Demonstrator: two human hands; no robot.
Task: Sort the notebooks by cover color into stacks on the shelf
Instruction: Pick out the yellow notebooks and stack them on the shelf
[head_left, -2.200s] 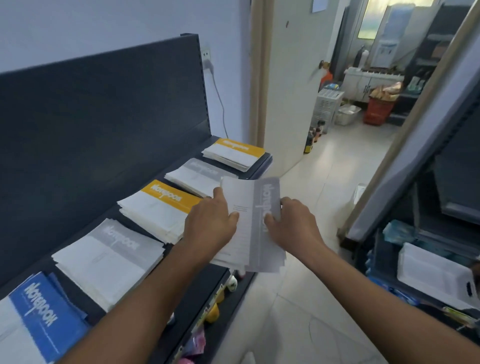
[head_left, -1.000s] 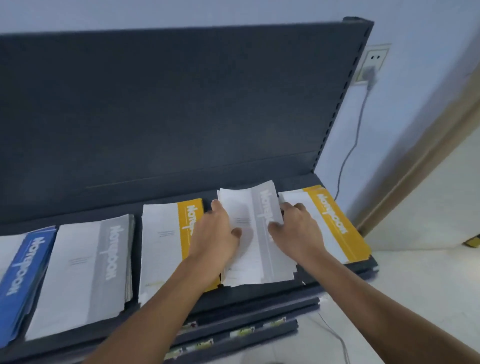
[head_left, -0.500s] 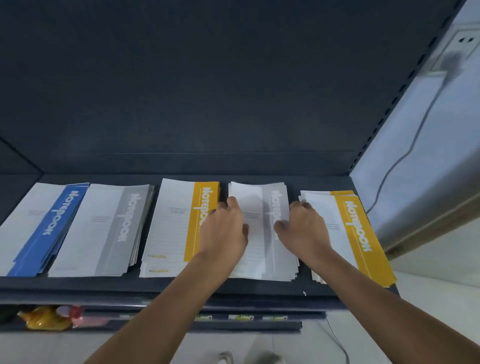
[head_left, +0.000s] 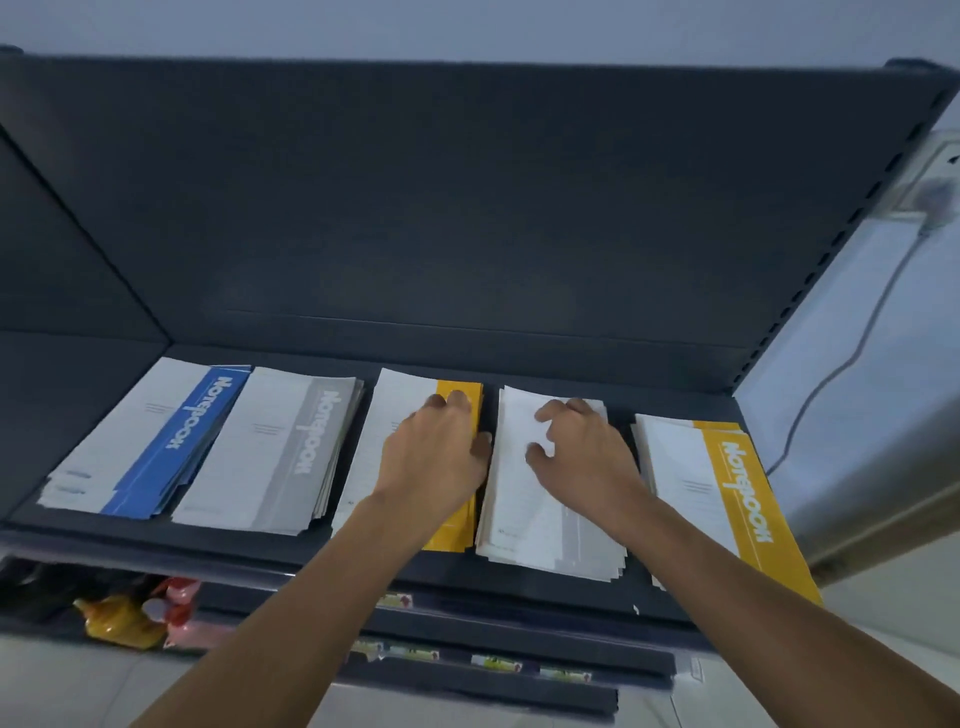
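The notebooks lie in five stacks side by side on the dark shelf. The fourth stack from the left, the right grey stack, sits under the right hand. That hand is spread, with fingers arched and the fingertips and thumb down on the top cover, wrapped around nothing. It hides most of the stack's grey band, so no lettering can be read there. Just beside it, across a narrow gap, the left hand lies over the middle yellow stack. Its fingers are bent at the far end and the thumb points toward the gap. The back of the hand hides the palm, so I cannot tell whether it grips anything. It also covers that stack's title. To the right is the right yellow stack, its near corner jutting past the shelf edge. To the left lie the left grey stack and the blue stack, both slightly fanned. A dark back panel rises behind them. On a lower shelf, blurred yellow and pink items are half hidden in shadow. At the far right, a cable hangs from a wall plug, cut off by the frame edge.
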